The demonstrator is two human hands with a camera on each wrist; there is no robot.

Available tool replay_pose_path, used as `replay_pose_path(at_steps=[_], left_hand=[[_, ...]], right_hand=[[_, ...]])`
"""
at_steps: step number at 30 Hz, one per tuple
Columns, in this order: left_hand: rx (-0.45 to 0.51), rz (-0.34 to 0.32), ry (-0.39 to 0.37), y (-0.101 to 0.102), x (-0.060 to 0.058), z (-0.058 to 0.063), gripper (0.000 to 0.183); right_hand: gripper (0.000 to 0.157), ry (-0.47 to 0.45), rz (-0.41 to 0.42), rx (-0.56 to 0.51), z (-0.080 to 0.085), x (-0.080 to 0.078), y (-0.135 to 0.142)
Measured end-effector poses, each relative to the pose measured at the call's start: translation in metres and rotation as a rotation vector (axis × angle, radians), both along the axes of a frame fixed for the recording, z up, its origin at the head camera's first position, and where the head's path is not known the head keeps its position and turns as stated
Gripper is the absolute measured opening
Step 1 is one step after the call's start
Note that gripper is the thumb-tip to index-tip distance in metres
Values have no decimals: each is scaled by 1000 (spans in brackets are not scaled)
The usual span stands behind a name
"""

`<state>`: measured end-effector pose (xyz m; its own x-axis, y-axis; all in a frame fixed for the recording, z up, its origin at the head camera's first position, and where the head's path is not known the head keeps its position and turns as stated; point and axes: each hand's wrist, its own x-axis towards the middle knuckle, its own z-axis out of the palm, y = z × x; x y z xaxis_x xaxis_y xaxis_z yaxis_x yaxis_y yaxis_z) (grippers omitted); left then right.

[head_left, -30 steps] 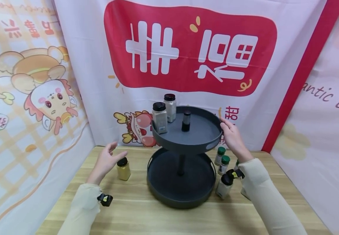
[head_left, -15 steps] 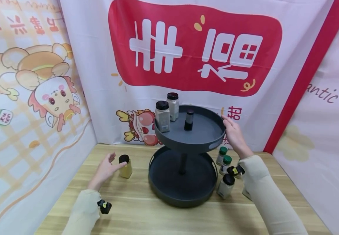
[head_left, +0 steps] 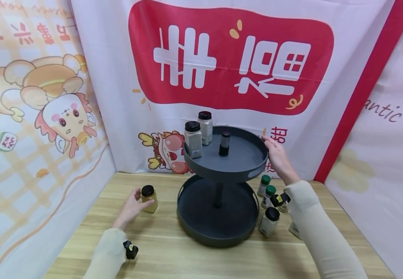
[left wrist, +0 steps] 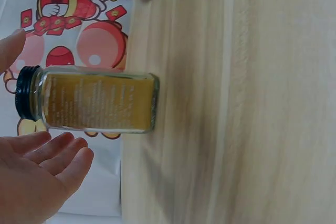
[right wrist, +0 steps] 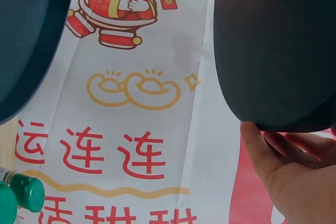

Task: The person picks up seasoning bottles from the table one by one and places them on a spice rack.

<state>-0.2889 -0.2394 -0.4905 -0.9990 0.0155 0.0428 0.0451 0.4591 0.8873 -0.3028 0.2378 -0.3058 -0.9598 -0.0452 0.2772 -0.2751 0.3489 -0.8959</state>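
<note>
A square glass jar of yellow powder with a black lid (left wrist: pixel 100 103) stands upright on the table at the left. My left hand (head_left: pixel 131 208) is around it, thumb on one side and relaxed fingers on the other, with a gap to the glass in the left wrist view. A dark grey two-tier tray stand (head_left: pixel 222 175) stands in the middle. My right hand (head_left: pixel 279 159) grips the right rim of its upper tier, thumb and fingers at the edge in the right wrist view. Two black-lidded jars of pale powder (head_left: pixel 193 143) sit on the upper tier's left side.
The lower tier (head_left: pixel 218 243) is bare. Right of the stand are green-capped spice bottles (head_left: pixel 267 197), a black-lidded jar (head_left: pixel 268 224) and a partly hidden jar (head_left: pixel 294 231) by the right sleeve. A printed cloth (head_left: pixel 110 77) hangs behind the wooden table (head_left: pixel 173 259).
My left hand has come down and to the right, from above the yellow jar to around it. The right hand stays at the upper tier's rim.
</note>
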Motion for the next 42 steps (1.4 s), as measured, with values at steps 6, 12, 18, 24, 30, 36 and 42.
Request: replay_pose_path(at_steps=[6, 12, 18, 24, 30, 36, 42], left_hand=[[-10, 51, -2, 5, -8, -11, 86], [-29, 124, 45, 12, -10, -18, 79], [-13, 186, 60, 19, -13, -24, 70], [34, 234, 39, 25, -16, -26, 66], [93, 274, 0, 28, -17, -30, 69], [143, 306, 11, 31, -18, -32, 66], [140, 331, 12, 33, -15, -31, 65]], right_hand=[[53, -13, 28, -38, -1, -3, 3], [52, -12, 36, -61, -3, -8, 4], [50, 0, 71, -88, -4, -12, 4], [49, -13, 95, -127, -5, -14, 5], [48, 6, 107, -131, -7, -15, 5], [46, 44, 93, -113, -8, -15, 5], [46, 51, 85, -103, -9, -14, 5]])
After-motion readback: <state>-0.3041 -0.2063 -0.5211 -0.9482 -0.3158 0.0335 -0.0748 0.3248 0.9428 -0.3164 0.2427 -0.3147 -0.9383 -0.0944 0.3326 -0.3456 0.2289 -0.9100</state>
